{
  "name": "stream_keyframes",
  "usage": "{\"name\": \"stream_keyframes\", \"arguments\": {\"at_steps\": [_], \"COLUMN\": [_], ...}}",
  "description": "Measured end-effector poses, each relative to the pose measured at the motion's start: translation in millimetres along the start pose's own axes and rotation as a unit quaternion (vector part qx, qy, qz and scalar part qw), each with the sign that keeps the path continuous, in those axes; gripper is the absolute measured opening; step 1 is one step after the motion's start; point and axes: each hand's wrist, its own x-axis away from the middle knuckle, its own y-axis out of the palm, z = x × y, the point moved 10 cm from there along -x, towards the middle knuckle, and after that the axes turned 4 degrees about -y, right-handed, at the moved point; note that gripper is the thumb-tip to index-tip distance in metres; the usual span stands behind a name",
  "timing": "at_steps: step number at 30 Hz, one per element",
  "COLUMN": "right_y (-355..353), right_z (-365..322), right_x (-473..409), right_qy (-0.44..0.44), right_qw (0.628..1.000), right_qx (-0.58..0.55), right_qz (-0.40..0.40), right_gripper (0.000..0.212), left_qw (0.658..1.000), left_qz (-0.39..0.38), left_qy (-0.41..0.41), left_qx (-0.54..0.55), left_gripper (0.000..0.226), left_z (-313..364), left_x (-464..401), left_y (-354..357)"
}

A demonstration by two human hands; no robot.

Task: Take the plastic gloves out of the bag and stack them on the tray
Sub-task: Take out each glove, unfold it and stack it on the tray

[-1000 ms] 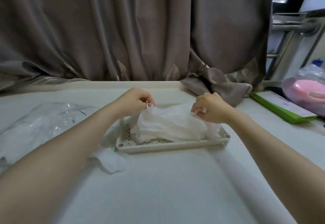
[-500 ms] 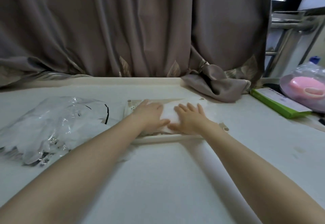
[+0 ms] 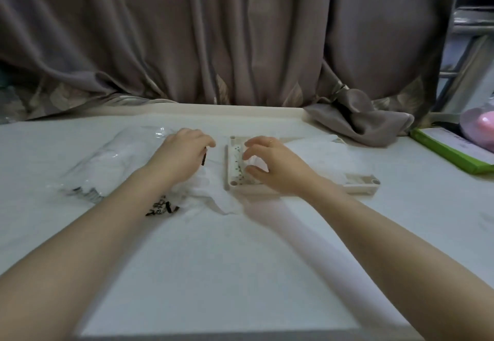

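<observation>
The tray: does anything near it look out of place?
Yes. One plastic glove lies on the table beside the left end of the tray, not on the stack. The left hand is at the bag; the right hand is over the tray.

A curtain hangs beyond the hands; a green box and pink bundle lie far right on the tabletop.

left hand moved off the gloves to the bag, right hand lifted, fingers curled
</observation>
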Motion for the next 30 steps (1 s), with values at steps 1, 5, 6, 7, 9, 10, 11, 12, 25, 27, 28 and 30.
{"name": "stream_keyframes", "arguments": {"at_steps": [1, 5, 6, 7, 9, 10, 11, 12, 25, 27, 28, 30], "right_y": [11.7, 57.2, 67.6, 76.0, 84.3, 87.1, 88.7, 88.3, 47.4, 38.0, 34.4, 30.1], "right_z": [-16.5, -49.1, -51.2, -52.7, -53.2, -53.4, -52.7, -51.2, -29.0, -21.8, -17.3, -10.2], "right_x": [-7.5, -25.5, -27.0, -28.1, -28.7, -29.5, -30.0, -30.1, -31.1, -28.5, -27.4, -24.3], "right_qy": [-0.01, 0.0, 0.013, 0.027, 0.05, 0.06, 0.071, 0.082, 0.164, 0.181, 0.189, 0.214], "right_qw": [1.0, 0.995, 0.992, 0.989, 0.987, 0.986, 0.986, 0.986, 0.958, 0.923, 0.908, 0.871], "right_qx": [-0.009, 0.056, 0.079, 0.099, 0.127, 0.128, 0.121, 0.109, -0.236, -0.337, -0.369, -0.431], "right_qz": [-0.009, -0.082, -0.098, -0.103, -0.09, -0.085, -0.086, -0.09, -0.01, 0.041, 0.062, 0.102], "right_gripper": [0.026, 0.043, 0.05, 0.053, 0.048, 0.042, 0.035, 0.028, 0.024, 0.033, 0.034, 0.032], "left_qw": [0.998, 0.985, 0.985, 0.985, 0.986, 0.985, 0.984, 0.982, 0.993, 0.99, 0.988, 0.98], "left_qz": [-0.046, -0.163, -0.163, -0.158, -0.147, -0.151, -0.16, -0.174, -0.066, -0.055, -0.049, -0.03], "left_qy": [-0.027, -0.053, -0.054, -0.058, -0.059, -0.055, -0.051, -0.048, -0.056, -0.071, -0.081, -0.096], "left_qx": [-0.039, -0.014, 0.003, 0.021, 0.053, 0.062, 0.063, 0.055, 0.077, 0.105, 0.124, 0.17], "left_gripper": [0.033, 0.03, 0.03, 0.031, 0.036, 0.04, 0.046, 0.051, 0.022, 0.031, 0.033, 0.034], "left_z": [-21.2, -56.9, -60.0, -62.8, -61.3, -61.5, -61.7, -63.2, -80.1, -77.6, -76.4, -78.2], "left_x": [5.6, 25.9, 29.3, 32.7, 35.5, 38.0, 40.5, 42.7, 44.9, 46.9, 47.7, 49.2], "left_y": [8.0, 35.1, 37.6, 38.4, 38.9, 40.2, 41.4, 43.9, 26.4, 19.4, 15.9, 11.8]}}
